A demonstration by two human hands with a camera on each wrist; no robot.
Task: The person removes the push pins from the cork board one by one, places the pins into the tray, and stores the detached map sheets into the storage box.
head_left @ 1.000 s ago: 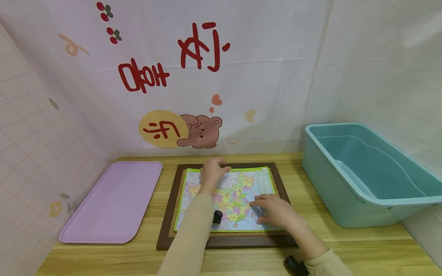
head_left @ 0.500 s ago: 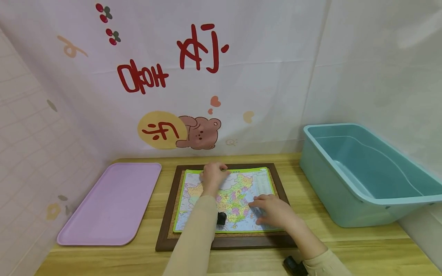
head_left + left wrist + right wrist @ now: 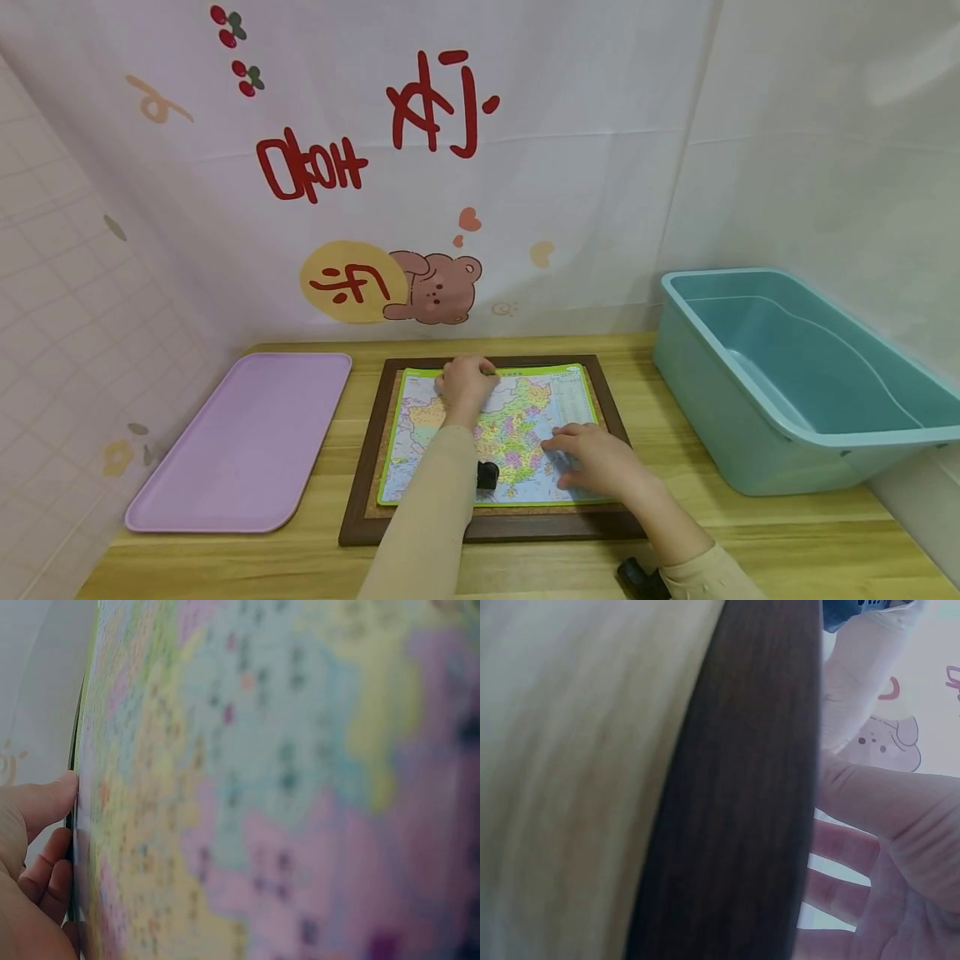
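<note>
A colourful map (image 3: 525, 433) with a bright green border lies on a cork board set in a dark brown frame (image 3: 555, 527). At the map's top edge is my left hand (image 3: 467, 387), fingers bent and thumb close to the index finger. In the left wrist view the left thumb (image 3: 56, 796) meets the sheet near its edge; whether a small thing is under it, I cannot tell. My right hand (image 3: 600, 457) rests with spread, loosely bent fingers on the map's lower right part. In the right wrist view those right fingers (image 3: 844, 892) are partly behind the frame.
A pink tray (image 3: 247, 442) lies left of the board. To the right stands a teal plastic tub (image 3: 735, 417). A printed cloth (image 3: 570, 167) hangs behind the wooden tabletop (image 3: 225, 571). Black wrist cameras (image 3: 488, 476) show near both forearms.
The left hand has lowered slightly at the map's top edge, its thumb and index finger drawing closer together, and its forearm has shifted right. The right hand has stayed in place.
</note>
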